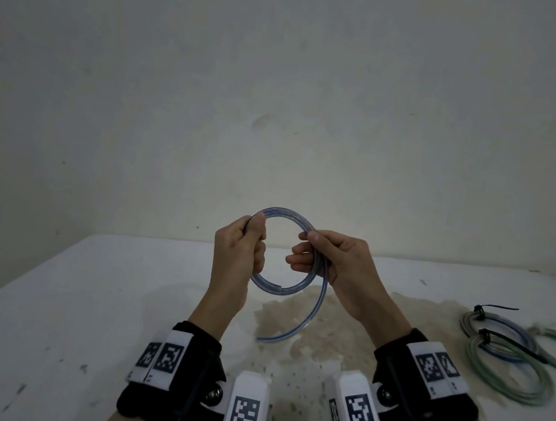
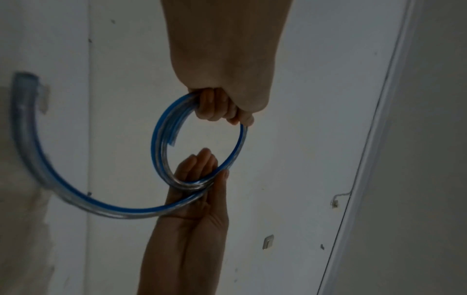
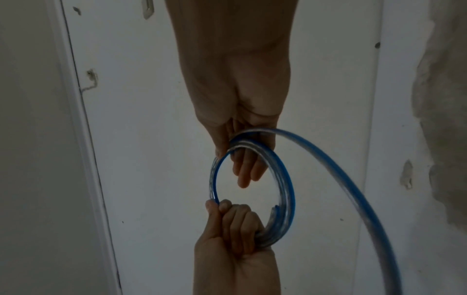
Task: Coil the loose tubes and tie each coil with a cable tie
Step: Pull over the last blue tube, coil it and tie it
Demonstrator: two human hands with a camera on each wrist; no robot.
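A clear tube with a blue stripe is wound into a small coil point(image 1: 286, 211) held up above the white table point(image 1: 89, 293). My left hand point(image 1: 249, 241) grips the coil's left side in a fist. On the right side, my right hand point(image 1: 313, 251) pinches the coil between thumb and fingers. The tube's loose tail point(image 1: 320, 304) curves down from the right hand, and its end hangs just over the table. In the left wrist view the left hand point(image 2: 222, 107) closes on the coil point(image 2: 158, 139). In the right wrist view the right hand point(image 3: 245, 159) holds the coil point(image 3: 290, 189).
At the table's right side lie tube coils point(image 1: 509, 375) bound with black cable ties point(image 1: 496, 307). A brownish rough patch point(image 1: 327, 318) covers the table under the hands. A plain wall stands right behind the table.
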